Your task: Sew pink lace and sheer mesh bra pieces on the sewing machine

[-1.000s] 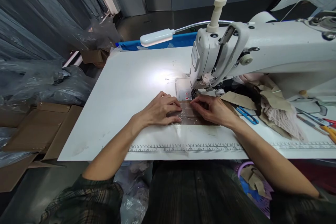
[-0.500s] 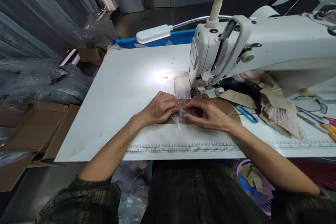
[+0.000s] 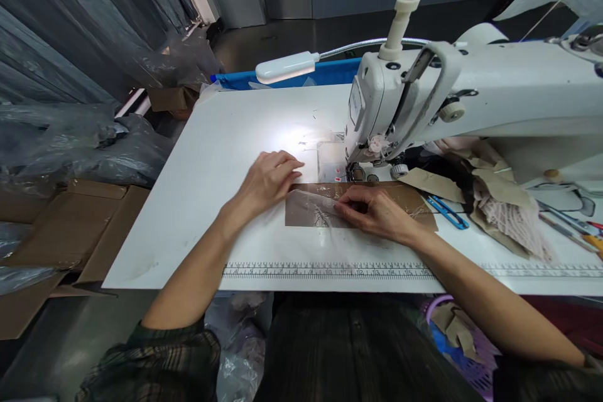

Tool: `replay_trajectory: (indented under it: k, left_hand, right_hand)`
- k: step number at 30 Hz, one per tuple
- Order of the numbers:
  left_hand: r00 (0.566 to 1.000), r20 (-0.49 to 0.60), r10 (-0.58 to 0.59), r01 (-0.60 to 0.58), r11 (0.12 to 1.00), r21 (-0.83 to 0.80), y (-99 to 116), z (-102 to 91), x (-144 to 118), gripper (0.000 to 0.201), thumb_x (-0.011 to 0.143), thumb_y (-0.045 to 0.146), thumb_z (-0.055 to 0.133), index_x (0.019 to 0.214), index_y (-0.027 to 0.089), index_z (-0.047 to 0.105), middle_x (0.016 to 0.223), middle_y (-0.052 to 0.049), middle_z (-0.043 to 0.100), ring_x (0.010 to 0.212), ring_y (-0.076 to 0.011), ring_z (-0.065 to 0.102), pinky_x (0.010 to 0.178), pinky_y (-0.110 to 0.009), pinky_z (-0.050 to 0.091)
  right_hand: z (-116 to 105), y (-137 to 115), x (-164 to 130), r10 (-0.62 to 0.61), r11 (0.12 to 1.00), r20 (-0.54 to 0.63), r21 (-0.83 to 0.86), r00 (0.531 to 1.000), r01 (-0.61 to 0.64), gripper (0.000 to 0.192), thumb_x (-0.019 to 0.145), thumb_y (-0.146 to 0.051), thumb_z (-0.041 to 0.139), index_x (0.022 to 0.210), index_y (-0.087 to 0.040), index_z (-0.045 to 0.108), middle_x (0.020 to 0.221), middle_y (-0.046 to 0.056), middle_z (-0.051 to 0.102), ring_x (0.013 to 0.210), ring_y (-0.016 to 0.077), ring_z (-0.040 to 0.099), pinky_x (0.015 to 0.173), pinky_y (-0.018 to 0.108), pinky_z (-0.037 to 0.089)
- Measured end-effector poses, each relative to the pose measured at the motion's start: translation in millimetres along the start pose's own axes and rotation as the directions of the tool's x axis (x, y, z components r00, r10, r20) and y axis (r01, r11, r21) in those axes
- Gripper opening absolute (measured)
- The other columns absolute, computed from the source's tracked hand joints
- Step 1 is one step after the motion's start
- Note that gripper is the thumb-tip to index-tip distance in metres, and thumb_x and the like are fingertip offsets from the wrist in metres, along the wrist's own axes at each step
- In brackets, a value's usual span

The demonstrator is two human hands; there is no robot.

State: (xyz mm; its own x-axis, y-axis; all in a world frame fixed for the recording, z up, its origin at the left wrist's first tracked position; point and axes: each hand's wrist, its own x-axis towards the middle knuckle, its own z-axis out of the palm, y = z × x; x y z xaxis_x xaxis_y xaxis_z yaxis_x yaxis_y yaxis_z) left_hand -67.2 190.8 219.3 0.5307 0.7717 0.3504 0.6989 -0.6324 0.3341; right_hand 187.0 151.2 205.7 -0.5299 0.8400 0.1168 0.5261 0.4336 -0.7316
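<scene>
1. Risk, film: the clear film could crease, likely from the one-sided grip, since it is so thin.
2. Risk, strip: the brown strip could slide or turn, the cause being a tug on the film with no firm hold seen at its left end.
3. Risk, right end: it could knock the blue snips, which lie just beside it.
4. Hands, two. Right hand: thumb and forefinger pinching the film over the strip. Left hand: fingers close together, above the strip's left end; whether it grips anything, cannot tell.
5. Brown strip, one: flat on the worktop, lengthwise along the front edge, well in from the left corner.
6. Clear film, one piece as far as can be told: lying over the strip's left part.
7. Sewing machine, one: above the worktop's right side, its needle end just behind the strip.
8. Round metal pieces, two: beside the needle end.
9. Lamp, one: over the back edge.
10. Printed ruler, one: along the front edge.
11. Snips, one pair.
12. Cloth scraps: one heap, pieces uncountable, toward the right edge.
13. Purple basket, one: below the front edge.
</scene>
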Motion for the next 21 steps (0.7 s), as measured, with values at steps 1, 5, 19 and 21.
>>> replay_trajectory:
  k: [1,5,19,21]
  left_hand:
    - [0.999,0.015,0.045,-0.043,0.995,-0.087,7.0,2.7,-0.1,0.026,0.096,0.027,0.048,0.111,0.016,0.066,0.106,-0.012,0.069,0.094,-0.0222,0.062,0.085,-0.042,0.047]
    - [0.975,0.163,0.153,-0.073,0.908,-0.413,36.7,10.5,-1.9,0.027,0.095,0.027,0.050,0.117,0.019,0.065,0.111,-0.010,0.070,0.101,-0.0194,0.064,0.086,-0.036,0.052]
    - [0.932,0.359,-0.045,0.179,0.920,-0.348,30.5,0.5,13.6,0.021,0.092,0.030,0.054,0.082,0.019,0.069,0.072,-0.002,0.066,0.062,-0.0124,0.055,0.057,-0.024,0.038]
    - [0.914,0.404,0.041,0.074,0.962,-0.263,30.2,2.4,23.4,0.021,0.093,0.028,0.051,0.082,0.019,0.067,0.073,-0.002,0.065,0.064,-0.0136,0.056,0.059,-0.026,0.038]
  right_hand:
    - [-0.3,-0.9,0.4,-0.018,1.000,0.005,0.016,1.000,0.018,0.022,0.092,-0.033,0.055,0.081,-0.017,0.067,0.073,0.001,0.063,0.063,0.0115,0.052,0.060,0.026,0.037]
    - [-3.5,-5.0,0.8,-0.056,0.988,0.048,0.144,0.997,0.048,0.026,0.094,-0.037,0.054,0.080,-0.019,0.067,0.072,0.001,0.062,0.064,0.0113,0.050,0.060,0.025,0.038]
    - [-17.6,-7.1,1.0,0.096,0.971,0.144,-0.233,0.985,-0.060,0.026,0.091,-0.035,0.055,0.074,-0.019,0.068,0.065,0.003,0.062,0.054,0.0126,0.050,0.049,0.025,0.031]
    - [-20.7,-8.5,0.1,-0.035,0.911,0.075,-0.408,0.997,0.063,0.020,0.090,-0.029,0.054,0.090,-0.020,0.072,0.088,0.008,0.070,0.070,0.0187,0.062,0.057,0.028,0.041]
